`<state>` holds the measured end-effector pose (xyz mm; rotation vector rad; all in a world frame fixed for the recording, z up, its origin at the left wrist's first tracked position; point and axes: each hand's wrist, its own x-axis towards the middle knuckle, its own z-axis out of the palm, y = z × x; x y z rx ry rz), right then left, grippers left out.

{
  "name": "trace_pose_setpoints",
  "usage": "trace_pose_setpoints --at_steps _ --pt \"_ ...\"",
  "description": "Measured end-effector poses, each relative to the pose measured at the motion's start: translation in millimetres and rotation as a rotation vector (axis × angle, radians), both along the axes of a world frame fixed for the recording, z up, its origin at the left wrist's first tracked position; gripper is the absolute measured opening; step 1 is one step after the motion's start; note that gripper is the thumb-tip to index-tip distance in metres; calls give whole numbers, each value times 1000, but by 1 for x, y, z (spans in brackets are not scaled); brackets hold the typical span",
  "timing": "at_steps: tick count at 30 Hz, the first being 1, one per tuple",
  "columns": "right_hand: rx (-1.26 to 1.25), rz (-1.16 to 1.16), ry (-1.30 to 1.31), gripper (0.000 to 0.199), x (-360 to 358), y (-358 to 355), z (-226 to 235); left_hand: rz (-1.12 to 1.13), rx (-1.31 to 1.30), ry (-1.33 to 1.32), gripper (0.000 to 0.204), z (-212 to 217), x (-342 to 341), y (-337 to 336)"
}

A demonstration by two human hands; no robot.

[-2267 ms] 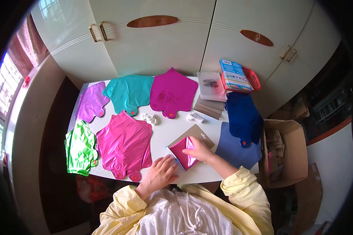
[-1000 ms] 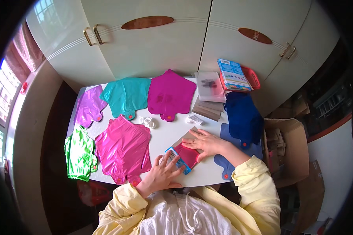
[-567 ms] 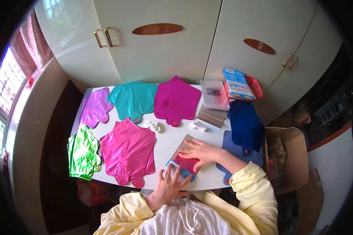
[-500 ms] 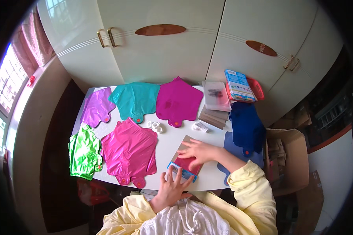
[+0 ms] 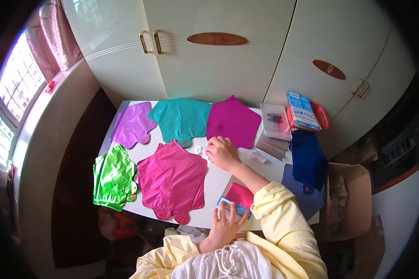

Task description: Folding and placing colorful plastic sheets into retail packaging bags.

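My left hand (image 5: pixel 224 228) lies with fingers spread, its fingertips on a blue card strip (image 5: pixel 233 208) at the near end of a flat packet. A folded pink piece (image 5: pixel 240 194) shows in that packet, partly under my right forearm. Farther away, my right hand (image 5: pixel 222 152) is bent down with its fingers bunched on one of the small white coils (image 5: pixel 199 149); the fingers partly hide it. Left of it is a large shiny pink foil sheet with rounded tabs (image 5: pixel 172 179). Just behind my right hand lies a magenta foil sheet (image 5: pixel 233 121).
Teal (image 5: pixel 181 118), lilac (image 5: pixel 132 124), green (image 5: pixel 114 179) and dark blue (image 5: pixel 307 158) foil pieces lie around the table. A clear small bag (image 5: pixel 257 156), grey cards (image 5: pixel 271 148), a red basket (image 5: pixel 320 116) with blue packets (image 5: pixel 303 111) and a cardboard box (image 5: pixel 358 204) are at the right.
My right hand has left the packet and reached forward to the white coils, where its fingers have closed. My left hand stays on the blue card strip. The whole view has shifted.
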<state>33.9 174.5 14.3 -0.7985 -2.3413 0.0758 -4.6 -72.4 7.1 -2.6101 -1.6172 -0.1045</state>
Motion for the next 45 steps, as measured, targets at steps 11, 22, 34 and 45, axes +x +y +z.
trace_pose_setpoints --at_steps 11,22,34,45 --pt "-389 36 29 11 74 -36 34 2 -33 -54 90 3 -1 0" --pt "-50 121 -221 9 63 -44 1 -3 -26 -37 88 -2 -3 0" --pt "-147 44 -351 5 116 -69 23 -13 -47 -47 89 2 -2 1" --pt "-1153 -90 -53 42 137 -73 4 -35 -59 -32 98 -1 -3 1"
